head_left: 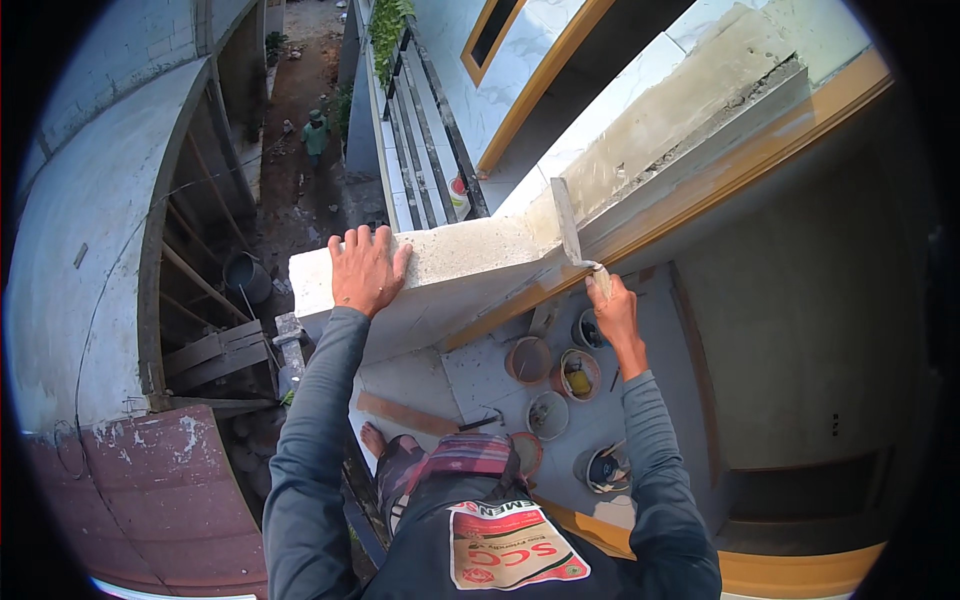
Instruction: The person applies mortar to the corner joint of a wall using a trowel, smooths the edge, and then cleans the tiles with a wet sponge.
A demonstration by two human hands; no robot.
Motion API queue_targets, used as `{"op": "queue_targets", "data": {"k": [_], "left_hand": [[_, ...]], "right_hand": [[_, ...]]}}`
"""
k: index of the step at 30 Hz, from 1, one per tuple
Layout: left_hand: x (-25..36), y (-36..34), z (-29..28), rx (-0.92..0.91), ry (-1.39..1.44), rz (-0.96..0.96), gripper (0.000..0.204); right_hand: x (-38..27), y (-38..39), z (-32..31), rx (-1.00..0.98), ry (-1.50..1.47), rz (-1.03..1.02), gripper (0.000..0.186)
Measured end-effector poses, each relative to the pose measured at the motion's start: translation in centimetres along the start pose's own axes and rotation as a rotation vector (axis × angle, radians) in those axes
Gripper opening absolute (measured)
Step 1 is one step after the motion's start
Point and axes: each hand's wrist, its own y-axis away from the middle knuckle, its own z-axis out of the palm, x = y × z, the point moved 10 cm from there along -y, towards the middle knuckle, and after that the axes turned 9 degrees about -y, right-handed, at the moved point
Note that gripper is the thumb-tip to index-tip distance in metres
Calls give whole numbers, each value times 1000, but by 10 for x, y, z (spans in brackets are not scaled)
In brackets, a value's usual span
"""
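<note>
My left hand (368, 270) lies with fingers spread on top of a low wall of pale blocks (460, 252), close to its left end. In my right hand (615, 312) is the wooden handle of a trowel. The trowel's grey blade (566, 220) stands nearly upright against the wall's right end, where it meets the wall with the doorway. A rough patch of plaster (680, 115) covers part of that wall beyond the blade. Whether mortar sits on the blade, I cannot tell.
Several buckets, one with a yellow thing inside (577, 377), stand on the floor below, near a hammer (483, 421) and a plank (405, 412). A dark railing (420, 130) with a white bottle (458, 197) lies beyond the wall. Far down the alley, a person in green (316, 135) is visible.
</note>
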Motion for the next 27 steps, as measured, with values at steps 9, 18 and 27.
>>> {"op": "queue_targets", "data": {"k": [9,18,27], "left_hand": [[4,-1,-4,2,-30,24,38],[6,1,-4,7,-46,30,38],[4,3,-4,8,-68,30,39]], "right_hand": [[5,6,1,40,-84,-7,41],[23,15,-2,144,-299,-25,44],[-1,32,-20,266,-419,-12,43]]}}
